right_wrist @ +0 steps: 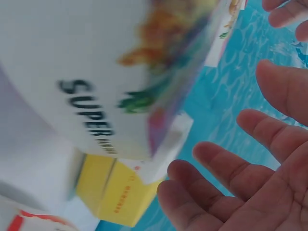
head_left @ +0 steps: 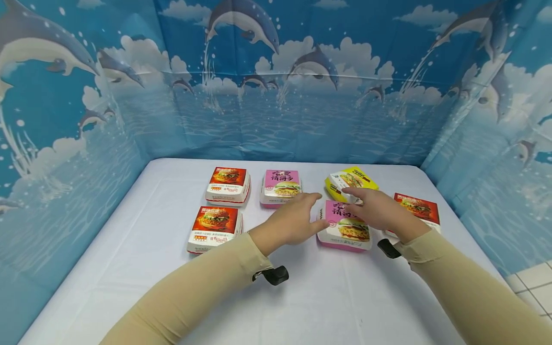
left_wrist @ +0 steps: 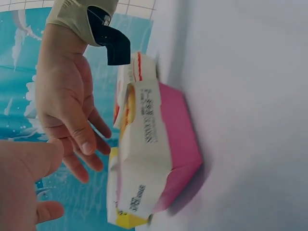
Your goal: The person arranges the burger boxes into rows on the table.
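A pink and white burger box stands on the white table between my two hands. My left hand hovers at the box's left side, thumb and fingers spread apart. Over its upper right edge is my right hand, fingers extended, holding nothing. In the left wrist view the same pink box shows its side, with the right hand beyond it. The right wrist view has the white box wall close up, fingers apart from it. Behind it sits a yellow burger box, partly covered by the right hand.
Two red and white burger boxes stand at the left, one behind the other. Another pink box is at the back middle. A red box sits at the right, partly behind the right arm. A dolphin-print curtain surrounds the table.
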Demonstrator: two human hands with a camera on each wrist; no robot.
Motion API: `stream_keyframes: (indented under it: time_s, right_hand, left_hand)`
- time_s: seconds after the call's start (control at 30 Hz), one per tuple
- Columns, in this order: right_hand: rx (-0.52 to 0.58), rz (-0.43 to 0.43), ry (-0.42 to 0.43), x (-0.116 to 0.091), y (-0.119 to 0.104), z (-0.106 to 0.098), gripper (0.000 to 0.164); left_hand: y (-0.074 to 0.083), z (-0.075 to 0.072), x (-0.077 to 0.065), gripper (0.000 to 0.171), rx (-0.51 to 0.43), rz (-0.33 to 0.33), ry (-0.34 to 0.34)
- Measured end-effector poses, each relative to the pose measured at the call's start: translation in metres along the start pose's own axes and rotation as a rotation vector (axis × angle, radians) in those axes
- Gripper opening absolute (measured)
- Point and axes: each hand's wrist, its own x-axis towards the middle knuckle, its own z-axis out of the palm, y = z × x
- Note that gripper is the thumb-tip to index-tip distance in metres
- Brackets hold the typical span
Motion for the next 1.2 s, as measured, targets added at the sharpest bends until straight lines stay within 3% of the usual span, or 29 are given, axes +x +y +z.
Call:
stream_keyframes:
  time_s: [0.27, 0.6, 0.9, 1.2]
  right_hand:
    - [0.059, 0.013, 0.017, -0.004, 0.010, 0.013, 0.073]
    - [0.070, -0.081, 0.092, -0.004, 0.021, 0.027, 0.069]
    - [0.118, -0.043, 0.017, 0.002, 0.029, 0.032, 0.075]
    - [0.167, -0.016, -0.013, 0.003, 0.038, 0.039, 0.086]
  left_hand:
    - [0.006, 0.032, 0.010, 0.082, -0.054, -0.040, -0.021]
    - [0.007, 0.059, 0.028, 0.079, -0.210, -0.098, -0.031]
    - [0.006, 0.066, 0.031, 0.072, -0.293, -0.110, -0.006]
    - [0.004, 0.070, 0.032, 0.070, -0.277, -0.088, -0.004]
